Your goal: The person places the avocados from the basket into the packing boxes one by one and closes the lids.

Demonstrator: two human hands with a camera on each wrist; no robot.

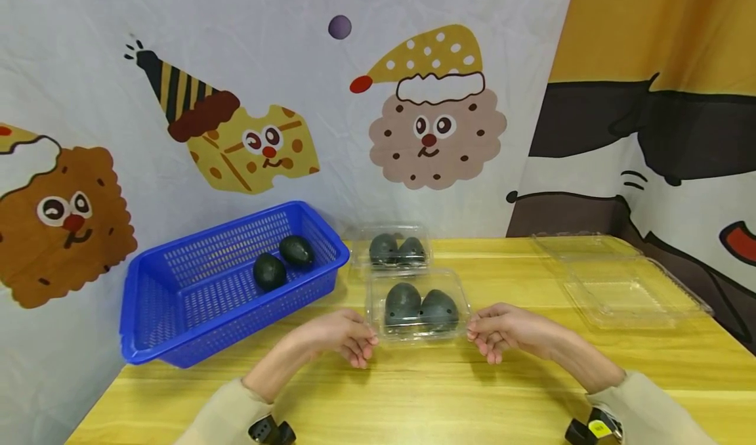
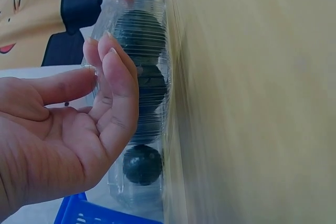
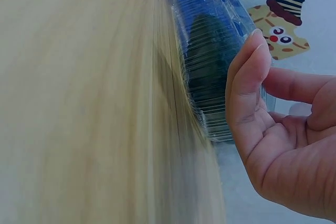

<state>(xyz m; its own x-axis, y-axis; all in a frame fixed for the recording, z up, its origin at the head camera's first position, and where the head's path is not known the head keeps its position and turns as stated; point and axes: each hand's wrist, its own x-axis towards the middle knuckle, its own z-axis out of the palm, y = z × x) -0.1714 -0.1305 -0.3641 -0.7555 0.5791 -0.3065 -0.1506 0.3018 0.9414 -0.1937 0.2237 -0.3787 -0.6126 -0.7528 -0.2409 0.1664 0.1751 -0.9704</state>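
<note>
In the head view, a closed clear plastic clamshell box [image 1: 419, 337] sits mid-table with two dark green avocados [image 1: 403, 306] side by side inside. My left hand [image 1: 339, 335] pinches its left front corner between thumb and fingers. At the right front corner, my right hand [image 1: 514, 330] pinches the edge the same way. From the left wrist, the ribbed wall of the box [image 2: 157, 90] shows behind the left hand [image 2: 79, 124]. The right wrist view has the ribbed side [image 3: 215, 124] beyond the right hand [image 3: 283, 124].
Directly behind stands another clear box [image 1: 361, 248] holding two avocados [image 1: 384, 248]. A blue perforated basket [image 1: 230, 323] at left holds two loose avocados [image 1: 270, 272]. An opened clear box [image 1: 620, 294] lies at the right. A printed cloth [image 1: 331, 104] hangs along the table's back.
</note>
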